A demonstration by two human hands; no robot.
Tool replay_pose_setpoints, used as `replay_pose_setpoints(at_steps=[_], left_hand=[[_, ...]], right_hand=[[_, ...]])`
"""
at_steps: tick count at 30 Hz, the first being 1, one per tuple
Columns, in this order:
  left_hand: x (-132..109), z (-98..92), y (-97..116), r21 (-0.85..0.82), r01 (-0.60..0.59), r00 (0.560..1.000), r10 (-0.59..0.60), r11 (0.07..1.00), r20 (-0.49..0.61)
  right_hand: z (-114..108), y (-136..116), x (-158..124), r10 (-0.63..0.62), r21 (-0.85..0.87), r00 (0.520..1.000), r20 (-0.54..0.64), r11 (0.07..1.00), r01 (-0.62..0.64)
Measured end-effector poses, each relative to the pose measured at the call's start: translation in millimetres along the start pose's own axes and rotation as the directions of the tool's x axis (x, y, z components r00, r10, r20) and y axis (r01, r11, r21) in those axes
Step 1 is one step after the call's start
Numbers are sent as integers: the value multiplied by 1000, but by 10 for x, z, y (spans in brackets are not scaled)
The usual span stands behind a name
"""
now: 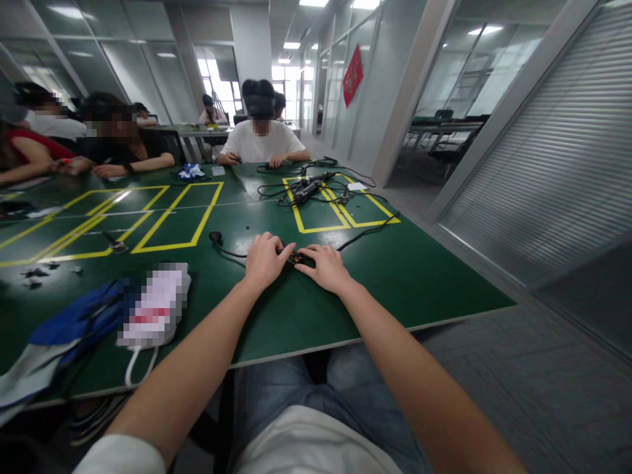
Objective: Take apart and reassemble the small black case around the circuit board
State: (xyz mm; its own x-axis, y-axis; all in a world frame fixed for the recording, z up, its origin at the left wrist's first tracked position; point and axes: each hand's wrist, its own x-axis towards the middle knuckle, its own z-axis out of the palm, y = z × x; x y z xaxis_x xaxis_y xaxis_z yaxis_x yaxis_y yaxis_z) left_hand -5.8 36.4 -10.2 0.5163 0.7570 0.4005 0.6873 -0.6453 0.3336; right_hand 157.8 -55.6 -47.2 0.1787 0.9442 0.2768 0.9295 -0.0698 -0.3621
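Far left: two co-workers [118, 141] sat along the green table [434, 276], forearms down on its top
Near-left corner: a blue cloth [74, 326] lay crumpled, and touching it sat a white item [153, 306], blurred out, its white cord loop dangling over the table edge
Tape marks: yellow tape boxes [172, 220] were laid out across the left and middle of the table
Cable end: a round black plug [215, 236] lay flat just left of the hands, and its black cable [230, 252] curved in under the left hand
Left hand [264, 261]: down on the table, fingers curled tight and clamped on the small black connector
Connector: the small black connector [295, 258], with a fleck of orange showing, sat on the table between the two hands, near the front-middle of the table
Right hand [323, 268]: palm down, fingertips on the connector; pinching or only pressing, I could not tell, the thumb was hidden
Right of the hands: a second black cable [368, 232] ran away up toward a yellow box
Further back: a tangle of cables and tools [311, 187] lay there, and a person in a white shirt [261, 141] sat opposite with both hands on the table
Far right: a red hanging [352, 76] showed on the glass wall, then a grey slatted shutter [553, 151]
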Motion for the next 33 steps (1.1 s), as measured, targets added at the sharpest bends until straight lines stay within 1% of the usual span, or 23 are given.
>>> replay_pose_setpoints(at_steps=[5,8,10,14,21,28,33], left_hand=[[15,55,-42,-59,-1,999,-2,998,-50],[25,61,-53,-60,7,997,-12,998,-78],[27,53,-54,-59,6,997,-10,998,-78],[19,24,-42,-56,12,999,-14,998,-44],[24,-15,-51,-15,55,997,-54,998,54],[22,-48,-49,6,91,990,-92,996,106],[17,-100,-46,54,118,983,-125,991,133]], right_hand=[[-10,-14,15,19,19,1000,8,1000,-19],[-18,-13,19,20,24,1000,8,1000,-20],[-22,-9,19,18,28,1000,7,999,-19],[-19,8,20,17,39,1000,8,999,-18],[-3,38,26,11,67,1000,8,998,-12],[-37,9,17,20,77,1000,15,997,-21],[-43,13,16,19,94,1000,15,995,-21]])
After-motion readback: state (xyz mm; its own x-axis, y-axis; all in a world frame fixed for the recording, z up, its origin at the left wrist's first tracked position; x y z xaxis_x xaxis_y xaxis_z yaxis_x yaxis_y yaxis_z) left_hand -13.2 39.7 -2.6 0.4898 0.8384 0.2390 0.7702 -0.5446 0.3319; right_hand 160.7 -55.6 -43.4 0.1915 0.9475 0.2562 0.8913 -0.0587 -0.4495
